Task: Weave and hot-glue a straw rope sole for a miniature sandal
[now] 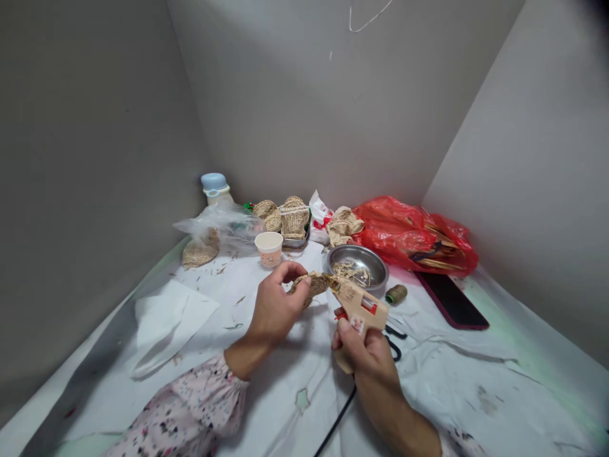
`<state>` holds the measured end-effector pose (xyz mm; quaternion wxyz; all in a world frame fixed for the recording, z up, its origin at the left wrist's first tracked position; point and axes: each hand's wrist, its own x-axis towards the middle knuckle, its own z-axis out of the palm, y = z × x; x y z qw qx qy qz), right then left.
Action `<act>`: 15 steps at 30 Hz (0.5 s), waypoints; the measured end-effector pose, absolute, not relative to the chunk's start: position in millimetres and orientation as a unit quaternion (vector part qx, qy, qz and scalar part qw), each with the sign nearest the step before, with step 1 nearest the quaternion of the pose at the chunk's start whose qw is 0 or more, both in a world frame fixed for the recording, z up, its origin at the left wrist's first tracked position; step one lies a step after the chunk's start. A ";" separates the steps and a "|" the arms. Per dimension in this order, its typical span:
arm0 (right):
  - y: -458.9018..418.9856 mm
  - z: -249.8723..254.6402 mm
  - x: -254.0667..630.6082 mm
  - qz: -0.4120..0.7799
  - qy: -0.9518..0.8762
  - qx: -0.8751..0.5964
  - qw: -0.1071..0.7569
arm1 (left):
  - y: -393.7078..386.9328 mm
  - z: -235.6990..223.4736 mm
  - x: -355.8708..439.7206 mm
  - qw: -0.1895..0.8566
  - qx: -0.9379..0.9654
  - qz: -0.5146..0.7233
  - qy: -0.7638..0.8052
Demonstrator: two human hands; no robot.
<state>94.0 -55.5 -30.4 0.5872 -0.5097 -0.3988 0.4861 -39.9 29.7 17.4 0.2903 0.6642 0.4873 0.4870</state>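
My left hand (pixel 281 299) pinches a small woven straw piece (pixel 316 289) between thumb and fingers, above the middle of the table. My right hand (pixel 360 349) is wrapped round the handle of a beige hot glue gun (pixel 361 306), one finger near its red trigger. The nozzle points left and meets the right edge of the straw piece; whether it touches cannot be made out. From the gun's handle a black cord (pixel 337 422) runs down toward the front. Black-handled scissors (pixel 394 348) lie partly hidden behind my right hand.
A metal bowl (pixel 380 270) with straw scraps stands behind the gun, near a thread spool (pixel 396 294) and a phone (pixel 451 301). Further back are a paper cup (pixel 269 247), woven pieces (pixel 294 219), a red plastic bag (pixel 394 222) and a bottle (pixel 216 187). White paper (pixel 166 317) lies left.
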 end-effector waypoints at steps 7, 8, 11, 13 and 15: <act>-56.2 -27.8 95.0 0.501 -0.389 -0.503 0.587 | 29.2 13.1 -40.8 0.242 0.692 0.467 0.495; -56.2 -27.5 95.3 0.497 -0.388 -0.505 0.589 | 29.8 11.9 -40.8 0.226 0.698 0.460 0.500; -55.9 -27.7 95.9 0.486 -0.383 -0.509 0.598 | 31.3 9.0 -40.8 0.188 0.712 0.439 0.515; -55.5 -28.6 96.2 0.478 -0.377 -0.508 0.609 | 31.6 7.7 -40.9 0.175 0.712 0.442 0.517; -55.2 -29.4 96.6 0.469 -0.373 -0.507 0.619 | 31.5 6.6 -41.1 0.166 0.709 0.455 0.512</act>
